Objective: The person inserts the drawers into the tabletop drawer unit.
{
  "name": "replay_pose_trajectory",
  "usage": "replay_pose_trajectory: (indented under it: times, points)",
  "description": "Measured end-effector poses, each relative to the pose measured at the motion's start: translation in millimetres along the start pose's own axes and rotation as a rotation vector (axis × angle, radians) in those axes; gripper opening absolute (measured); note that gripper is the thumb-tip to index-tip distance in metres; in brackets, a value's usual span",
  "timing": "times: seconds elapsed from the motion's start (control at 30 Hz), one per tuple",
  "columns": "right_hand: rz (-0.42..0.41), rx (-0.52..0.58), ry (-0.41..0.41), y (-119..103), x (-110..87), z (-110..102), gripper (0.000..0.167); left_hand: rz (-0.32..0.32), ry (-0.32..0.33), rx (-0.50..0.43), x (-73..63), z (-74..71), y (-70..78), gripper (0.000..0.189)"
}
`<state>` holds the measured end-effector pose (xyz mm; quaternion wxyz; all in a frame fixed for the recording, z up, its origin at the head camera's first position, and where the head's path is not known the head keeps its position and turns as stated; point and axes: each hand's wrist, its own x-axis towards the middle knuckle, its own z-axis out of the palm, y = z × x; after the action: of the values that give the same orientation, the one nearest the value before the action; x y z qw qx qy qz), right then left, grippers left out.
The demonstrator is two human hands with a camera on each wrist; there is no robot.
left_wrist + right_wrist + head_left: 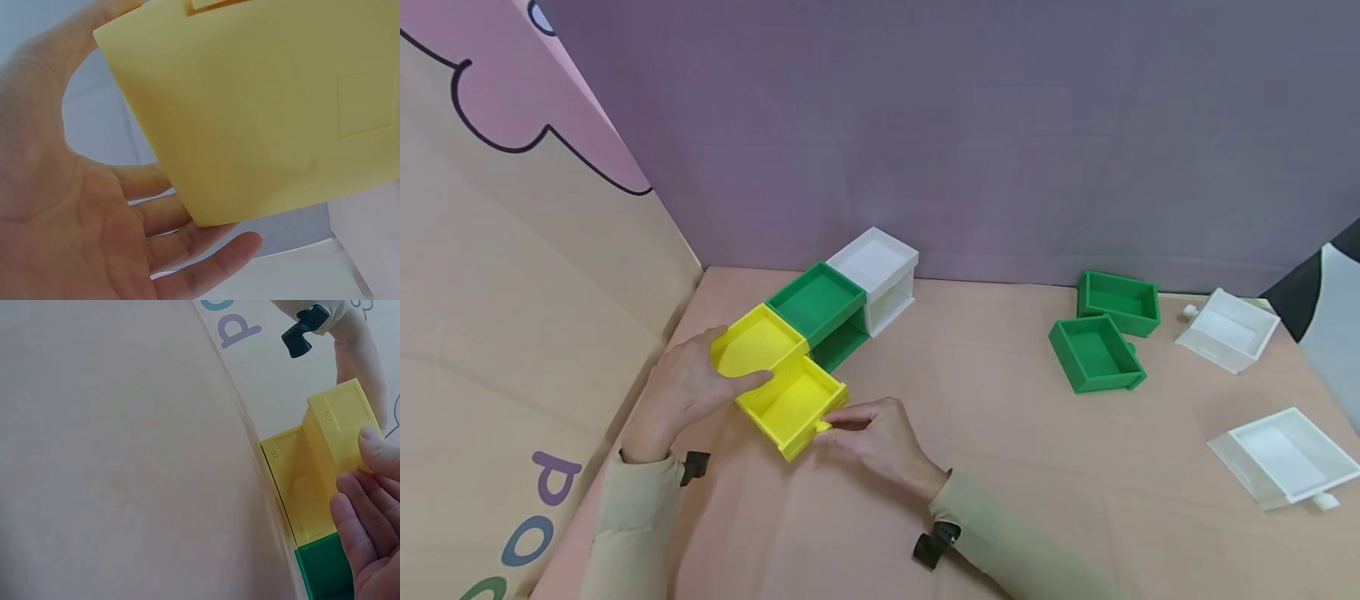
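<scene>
A yellow drawer case [758, 335] stands at the left end of a row, with its yellow drawer [795, 405] sticking out at the front. My left hand [688, 385] grips the case from its left side, thumb over the front edge. In the left wrist view the fingers curl around the edge of the yellow side wall [262, 112]. By its small knob [822, 426], the drawer is pinched between the thumb and fingers of my right hand [880, 440]. The drawer looks bare inside.
Joined to the yellow case are a green case [817, 302] with an open front and a white case [874, 260] behind it. Off to the right lie two green drawers [1093, 352] and two white drawers [1292, 458]. A grey-purple wall [985, 150] rises behind the table.
</scene>
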<state>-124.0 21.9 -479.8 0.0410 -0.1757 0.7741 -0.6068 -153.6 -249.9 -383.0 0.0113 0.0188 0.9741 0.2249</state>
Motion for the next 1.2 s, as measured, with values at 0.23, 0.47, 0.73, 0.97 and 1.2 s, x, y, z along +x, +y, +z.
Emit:
replay_pose_trajectory:
  times: [0.23, 0.47, 0.73, 0.97, 1.2]
  points:
    - [-0.006, 0.017, 0.008, 2.3, 0.9, -0.8, 0.026, -0.002, -0.003, 0.005, 0.8, -0.2, -0.3, 0.101]
    - [0.020, 0.026, 0.009, 1.2, 1.4, -0.5, 0.025, -0.005, -0.013, -0.010, 0.1, -1.5, 0.0, 0.102]
    - [0.017, 0.013, 0.005, 0.7, 2.6, 2.6, 0.026, 0.003, -0.009, -0.013, 0.4, -0.7, -0.2, 0.101]
    - [-0.003, 0.023, 0.008, 0.7, 3.3, 4.2, 0.025, 0.004, -0.009, -0.002, 0.7, -1.5, 0.5, 0.102]
    - [0.002, 0.037, -0.011, 0.1, 4.7, 5.6, 0.026, 0.003, -0.010, 0.006, 0.6, -1.4, 0.0, 0.103]
